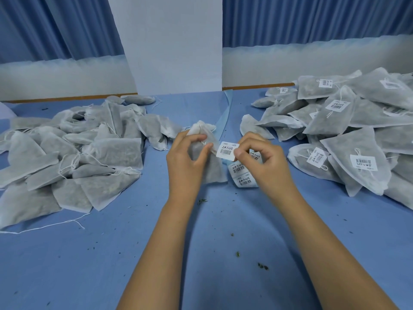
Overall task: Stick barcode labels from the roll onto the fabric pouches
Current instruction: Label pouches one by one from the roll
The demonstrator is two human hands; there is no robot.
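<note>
Left hand: grips grey drawstring fabric pouch.
Right hand: pinches white rectangular barcode label at pouch's 3 o'clock edge.
White label roll: on blue table, beneath right hand.
9 o'clock: unlabelled pouch pile.
2 o'clock: labelled pouch pile.

Even cool light, soft shadows, edges warped.

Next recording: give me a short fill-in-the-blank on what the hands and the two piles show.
1. The left hand grips one pouch while the right hand pinches a barcode ____.
2. The pile of labelled pouches lies on the person's ____ side.
3. The label roll rests on a ____ table.
Missing words: label; right; blue.
</note>
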